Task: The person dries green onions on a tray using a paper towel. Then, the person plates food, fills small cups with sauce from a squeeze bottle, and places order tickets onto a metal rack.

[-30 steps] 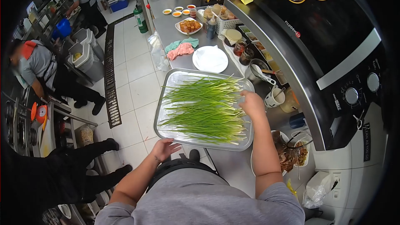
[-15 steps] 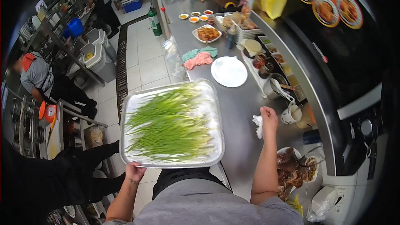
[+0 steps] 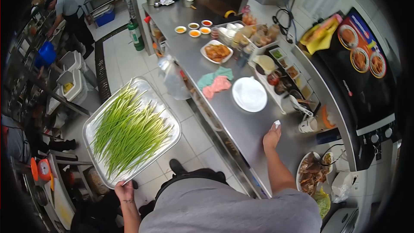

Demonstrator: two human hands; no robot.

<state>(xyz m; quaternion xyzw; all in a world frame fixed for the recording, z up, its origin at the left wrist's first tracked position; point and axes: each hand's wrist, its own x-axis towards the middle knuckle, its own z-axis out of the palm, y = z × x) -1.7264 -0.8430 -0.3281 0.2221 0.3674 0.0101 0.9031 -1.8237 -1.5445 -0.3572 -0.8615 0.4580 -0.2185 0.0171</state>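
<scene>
My left hand (image 3: 124, 191) is closed on the near rim of a white-lined metal tray (image 3: 173, 125), with the thumb over the edge. Long, thin spring onions (image 3: 129, 129) with pale ends lie spread across it. The tray is out over the floor, left of the steel counter. Over the counter, my right hand (image 3: 272, 138) closes round a crumpled white tissue (image 3: 277, 124), mostly hidden by the fingers. Beyond that hand is a white plate (image 3: 249, 94). Pink (image 3: 217, 87) and green (image 3: 214, 77) cloths lie beside the plate.
The steel counter (image 3: 241, 125) runs along my right, with small sauce bowls (image 3: 195, 33), a dish of food (image 3: 217, 51) and a condiment rack (image 3: 280, 67). A plate of cooked meat (image 3: 311, 174) sits near my right elbow. Co-workers (image 3: 71, 11) stand at the left.
The tray has swung left and tilted in view, away from the counter, with my left hand still on its rim. The tissue is now mostly covered by my right hand. The view has turned right.
</scene>
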